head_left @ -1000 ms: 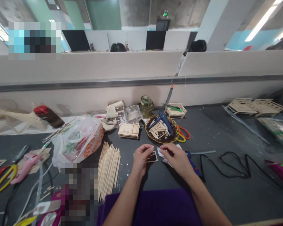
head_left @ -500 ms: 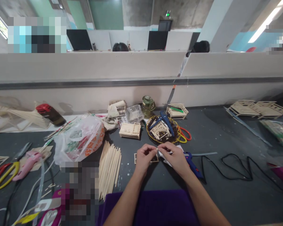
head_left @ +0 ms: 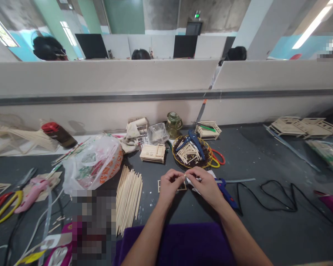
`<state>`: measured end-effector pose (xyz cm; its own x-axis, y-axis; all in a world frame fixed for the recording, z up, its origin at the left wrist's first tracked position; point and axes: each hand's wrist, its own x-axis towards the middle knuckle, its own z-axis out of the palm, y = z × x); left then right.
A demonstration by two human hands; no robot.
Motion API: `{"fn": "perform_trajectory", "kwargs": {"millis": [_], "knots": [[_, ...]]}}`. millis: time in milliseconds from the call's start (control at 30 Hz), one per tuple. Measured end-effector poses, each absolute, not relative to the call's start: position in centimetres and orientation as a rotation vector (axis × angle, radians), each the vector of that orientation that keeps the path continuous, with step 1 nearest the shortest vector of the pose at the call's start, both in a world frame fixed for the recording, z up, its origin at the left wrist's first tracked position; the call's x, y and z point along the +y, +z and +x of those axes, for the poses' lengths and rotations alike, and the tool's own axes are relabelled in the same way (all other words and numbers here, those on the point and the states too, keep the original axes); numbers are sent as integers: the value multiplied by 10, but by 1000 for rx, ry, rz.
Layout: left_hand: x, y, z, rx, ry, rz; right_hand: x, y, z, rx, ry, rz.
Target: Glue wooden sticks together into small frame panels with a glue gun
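Note:
My left hand (head_left: 170, 184) and my right hand (head_left: 204, 183) meet fingertip to fingertip above the dark table. Both are closed in a pinch around a tiny pale piece, too small to make out. Below them a small wooden stick frame (head_left: 159, 186) lies flat, partly covered by my left hand. A blue glue gun (head_left: 229, 195) rests just right of my right hand, beside some white paper (head_left: 211, 173). Left of my hands is a pile of thin wooden sticks (head_left: 129, 199).
Behind my hands stand a wire basket (head_left: 177, 159) of cut sticks, a small wooden stick model (head_left: 152, 153) and a green lantern-shaped jar (head_left: 174, 125). A plastic bag (head_left: 93, 162) and scissors (head_left: 19, 201) lie left. A black cable (head_left: 280, 208) winds rightward. A purple cloth (head_left: 194, 244) is in front.
My hands stay almost in place, fingertips still together, with only a slight shift of the fingers. The things on the table have not moved.

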<state>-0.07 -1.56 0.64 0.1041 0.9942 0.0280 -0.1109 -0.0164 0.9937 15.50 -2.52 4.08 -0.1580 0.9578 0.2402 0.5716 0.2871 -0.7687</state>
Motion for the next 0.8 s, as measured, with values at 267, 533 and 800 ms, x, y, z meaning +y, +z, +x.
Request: {"fn": "perform_trajectory", "kwargs": {"millis": [267,533,800], "knots": [[-14,4,-2,1053,1163,1247,-26,46,160,-1996,485,-1419],[-15,6,-2,1025,1154,1156,-28,46,156,-2057,350,-1433],[-9,0,-5,854,1117,526,-43,39,197,-1996,173,-1779]]}}
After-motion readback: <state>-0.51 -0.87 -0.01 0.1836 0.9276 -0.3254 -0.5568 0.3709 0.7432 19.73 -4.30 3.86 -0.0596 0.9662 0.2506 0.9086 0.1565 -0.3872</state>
